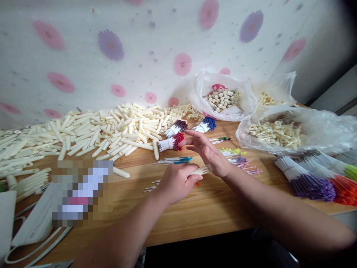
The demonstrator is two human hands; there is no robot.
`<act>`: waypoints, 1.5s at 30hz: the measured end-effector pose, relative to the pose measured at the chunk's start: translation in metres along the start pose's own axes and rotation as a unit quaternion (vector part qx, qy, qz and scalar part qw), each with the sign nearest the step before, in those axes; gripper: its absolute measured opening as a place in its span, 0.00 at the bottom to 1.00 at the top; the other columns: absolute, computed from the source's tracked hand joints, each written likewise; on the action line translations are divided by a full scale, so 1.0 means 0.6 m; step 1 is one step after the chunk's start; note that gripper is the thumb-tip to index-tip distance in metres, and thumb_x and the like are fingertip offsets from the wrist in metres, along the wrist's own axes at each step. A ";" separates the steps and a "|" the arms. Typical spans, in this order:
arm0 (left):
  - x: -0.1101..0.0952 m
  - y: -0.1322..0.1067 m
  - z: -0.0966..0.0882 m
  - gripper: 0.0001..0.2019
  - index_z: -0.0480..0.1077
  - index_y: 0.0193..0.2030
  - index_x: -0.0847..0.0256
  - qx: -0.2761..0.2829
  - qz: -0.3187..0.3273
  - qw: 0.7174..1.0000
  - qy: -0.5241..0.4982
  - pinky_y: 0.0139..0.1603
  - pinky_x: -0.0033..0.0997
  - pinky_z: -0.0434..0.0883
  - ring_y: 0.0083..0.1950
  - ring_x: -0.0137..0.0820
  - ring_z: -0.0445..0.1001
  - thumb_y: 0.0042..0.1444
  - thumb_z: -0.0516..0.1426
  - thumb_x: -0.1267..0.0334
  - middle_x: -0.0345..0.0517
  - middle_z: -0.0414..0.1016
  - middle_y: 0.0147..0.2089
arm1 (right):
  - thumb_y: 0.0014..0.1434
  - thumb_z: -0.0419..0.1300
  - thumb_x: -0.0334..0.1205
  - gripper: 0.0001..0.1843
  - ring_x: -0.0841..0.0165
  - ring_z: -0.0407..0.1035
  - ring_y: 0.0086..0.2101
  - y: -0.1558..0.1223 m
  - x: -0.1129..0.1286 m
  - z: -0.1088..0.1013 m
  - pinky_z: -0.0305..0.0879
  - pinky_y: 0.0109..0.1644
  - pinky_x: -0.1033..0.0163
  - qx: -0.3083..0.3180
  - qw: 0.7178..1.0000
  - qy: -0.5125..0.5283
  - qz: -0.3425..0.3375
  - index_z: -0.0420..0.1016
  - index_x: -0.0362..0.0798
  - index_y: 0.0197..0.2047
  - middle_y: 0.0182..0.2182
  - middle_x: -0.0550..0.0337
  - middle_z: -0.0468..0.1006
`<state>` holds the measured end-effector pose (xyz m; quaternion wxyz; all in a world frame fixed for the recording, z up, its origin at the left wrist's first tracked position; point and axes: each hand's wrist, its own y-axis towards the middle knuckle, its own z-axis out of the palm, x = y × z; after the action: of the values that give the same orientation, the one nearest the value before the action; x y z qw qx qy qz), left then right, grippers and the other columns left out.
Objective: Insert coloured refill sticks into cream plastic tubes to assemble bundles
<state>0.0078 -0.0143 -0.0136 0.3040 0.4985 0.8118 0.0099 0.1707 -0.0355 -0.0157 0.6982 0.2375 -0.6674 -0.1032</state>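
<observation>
— Far to your left, a heap of cream tubes (111,130) lies spread along the back of the wooden table (195,212), under the flowered wall.
— Nearer you, your left hand (175,182) is curled tight round one slotted tube (201,170). Its slotted end pokes out past your thumb, pointing right.
— Behind that hand lie loose blue-tipped refills (174,160), and beyond them a red-tipped bundle (171,143).
— Your right hand (208,152) is spread flat, fingers stretched toward that red-tipped bundle, palm just over the tube's slotted end. Whether it touches the tube cannot be told.
— So your two hands sit close together, the right crossing above the left.
— Further right, a white plastic bag (200,89) and a clear plastic bag (320,126) hold cream parts.
— And at the table's right edge, a purple-tipped bundle (312,184) lies just beside an orange-tipped bundle (346,190)
</observation>
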 end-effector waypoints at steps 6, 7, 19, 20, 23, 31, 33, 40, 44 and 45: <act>0.015 0.002 0.009 0.08 0.74 0.32 0.62 -0.002 -0.025 1.000 -0.016 0.35 0.30 0.66 0.33 0.33 0.72 0.58 0.55 0.64 0.45 0.76 0.31 | 0.60 0.47 0.61 0.34 0.60 0.61 0.53 0.001 -0.005 0.002 0.52 0.61 0.47 0.013 1.000 -0.015 -0.004 0.52 0.50 0.63 0.50 0.50 0.68; 0.018 0.003 0.011 0.07 0.74 0.34 0.62 0.000 -0.039 0.999 -0.023 0.35 0.29 0.66 0.33 0.32 0.73 0.57 0.55 0.64 0.45 0.77 0.31 | 0.60 0.48 0.61 0.34 0.60 0.61 0.53 0.002 -0.007 0.002 0.52 0.60 0.47 0.015 1.000 -0.017 -0.005 0.53 0.50 0.63 0.50 0.50 0.68; 0.010 0.007 0.009 0.10 0.72 0.28 0.62 0.032 0.001 0.999 0.013 0.34 0.29 0.65 0.32 0.32 0.71 0.58 0.54 0.63 0.44 0.75 0.29 | 0.62 0.48 0.57 0.32 0.60 0.61 0.53 -0.006 -0.014 -0.007 0.54 0.59 0.47 0.034 0.999 0.021 0.009 0.53 0.48 0.63 0.48 0.50 0.69; 0.010 0.007 0.009 0.09 0.73 0.30 0.62 0.029 -0.001 0.999 0.019 0.35 0.30 0.66 0.33 0.33 0.72 0.58 0.54 0.63 0.45 0.75 0.30 | 0.62 0.48 0.57 0.32 0.60 0.61 0.53 -0.007 -0.013 -0.006 0.54 0.59 0.48 0.031 0.999 0.018 0.006 0.54 0.48 0.63 0.48 0.50 0.69; 0.011 0.007 0.012 0.08 0.74 0.34 0.61 0.019 -0.013 1.000 0.013 0.39 0.32 0.67 0.37 0.35 0.73 0.58 0.54 0.64 0.47 0.77 0.34 | 0.62 0.48 0.57 0.32 0.61 0.62 0.53 -0.005 -0.012 -0.002 0.55 0.59 0.48 0.017 1.000 -0.002 -0.002 0.54 0.47 0.63 0.48 0.50 0.70; 0.023 0.008 0.012 0.11 0.72 0.43 0.61 -0.012 -0.155 0.984 -0.083 0.36 0.30 0.65 0.34 0.32 0.71 0.58 0.54 0.59 0.44 0.76 0.34 | 0.65 0.49 0.42 0.14 0.65 0.69 0.45 0.005 0.017 -0.020 0.64 0.52 0.53 -0.141 0.960 -0.235 -0.066 0.66 0.50 0.51 0.42 0.53 0.74; 0.029 0.006 0.007 0.12 0.70 0.46 0.61 -0.022 -0.193 0.967 -0.164 0.34 0.28 0.65 0.32 0.30 0.69 0.58 0.53 0.59 0.43 0.74 0.33 | 0.62 0.50 0.35 0.15 0.63 0.67 0.47 -0.003 0.034 -0.031 0.64 0.51 0.53 -0.069 0.912 -0.387 -0.118 0.68 0.48 0.51 0.45 0.51 0.73; 0.023 0.000 -0.004 0.16 0.62 0.30 0.63 0.072 -0.254 0.833 -0.486 0.17 0.19 0.48 0.17 0.18 0.49 0.56 0.54 0.50 0.32 0.57 0.22 | 0.64 0.49 0.33 0.15 0.59 0.64 0.43 -0.010 0.033 -0.029 0.61 0.43 0.55 0.144 0.674 -0.699 -0.190 0.70 0.41 0.51 0.42 0.46 0.74; 0.016 -0.005 -0.003 0.16 0.64 0.35 0.62 0.114 -0.255 0.828 -0.486 0.16 0.19 0.46 0.16 0.19 0.47 0.58 0.51 0.49 0.30 0.54 0.20 | 0.63 0.49 0.33 0.15 0.67 0.60 0.27 0.009 0.020 -0.021 0.49 0.29 0.61 0.166 0.621 -0.734 -0.219 0.72 0.43 0.29 0.24 0.55 0.71; 0.015 -0.006 -0.001 0.15 0.65 0.36 0.62 0.105 -0.247 0.852 -0.449 0.17 0.20 0.48 0.16 0.20 0.49 0.59 0.50 0.51 0.31 0.55 0.20 | 0.62 0.50 0.33 0.15 0.68 0.59 0.26 0.013 0.020 -0.019 0.46 0.28 0.61 0.169 0.615 -0.739 -0.216 0.71 0.44 0.26 0.23 0.55 0.71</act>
<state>0.0019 -0.0088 -0.0186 0.5738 0.2608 0.6792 -0.3762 0.1816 -0.0316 -0.0015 -0.1265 0.3319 -0.8930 -0.2764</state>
